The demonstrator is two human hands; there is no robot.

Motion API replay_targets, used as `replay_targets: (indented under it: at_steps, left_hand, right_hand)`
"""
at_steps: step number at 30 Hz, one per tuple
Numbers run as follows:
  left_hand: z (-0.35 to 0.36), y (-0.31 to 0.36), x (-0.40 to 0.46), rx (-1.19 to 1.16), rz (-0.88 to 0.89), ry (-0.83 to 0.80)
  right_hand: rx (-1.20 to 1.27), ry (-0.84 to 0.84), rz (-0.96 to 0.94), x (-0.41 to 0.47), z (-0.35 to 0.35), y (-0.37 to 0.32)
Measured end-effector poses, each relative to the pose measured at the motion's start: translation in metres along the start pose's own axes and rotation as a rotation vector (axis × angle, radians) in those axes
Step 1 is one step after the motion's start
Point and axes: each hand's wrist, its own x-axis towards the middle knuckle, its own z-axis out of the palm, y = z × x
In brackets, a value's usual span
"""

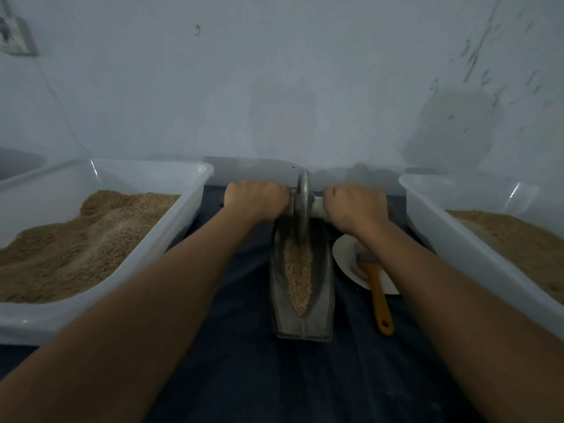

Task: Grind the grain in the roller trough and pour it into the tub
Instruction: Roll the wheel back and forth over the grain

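Note:
A narrow grey metal trough lies lengthwise on the dark cloth, with a strip of pale grain along its groove. A metal roller wheel stands upright at the trough's far end. My left hand grips the handle on the wheel's left side. My right hand grips the pale handle on its right side. A clear plastic tub at the left is heaped with brown ground grain. A second clear tub at the right also holds brown grain.
A white plate lies right of the trough, and a brush with a yellow handle rests across it. The dark cloth covers the surface between the tubs. A pale wall stands close behind.

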Motion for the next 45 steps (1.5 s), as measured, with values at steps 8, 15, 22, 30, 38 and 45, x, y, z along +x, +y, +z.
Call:
replay_targets:
  at_steps: [8,15,22,30,38,45]
  left_hand:
    - [0.001,0.007,-0.079,0.146,0.127,0.217]
    - [-0.001,0.007,-0.146,-0.137,0.075,0.357]
    - [0.005,0.008,-0.062,0.18,0.06,0.192]
    - [-0.004,0.011,-0.021,0.065,0.018,0.119]
    - [0.0,0.006,-0.139,-0.059,0.084,0.401]
    - [0.007,0.003,-0.099,0.065,0.156,0.311]
  right_hand:
    - [0.106,0.213,-0.015,-0.071,-0.01,-0.017]
    - [0.195,0.403,-0.104,-0.119,-0.025,-0.024]
    - [0.147,0.131,-0.02,-0.035,-0.002,-0.007]
    - [0.211,0.076,0.045,-0.018,0.008,-0.002]
    - [0.198,0.342,-0.125,-0.098,-0.016,-0.02]
    - [0.104,0.326,-0.046,-0.084,-0.012,-0.02]
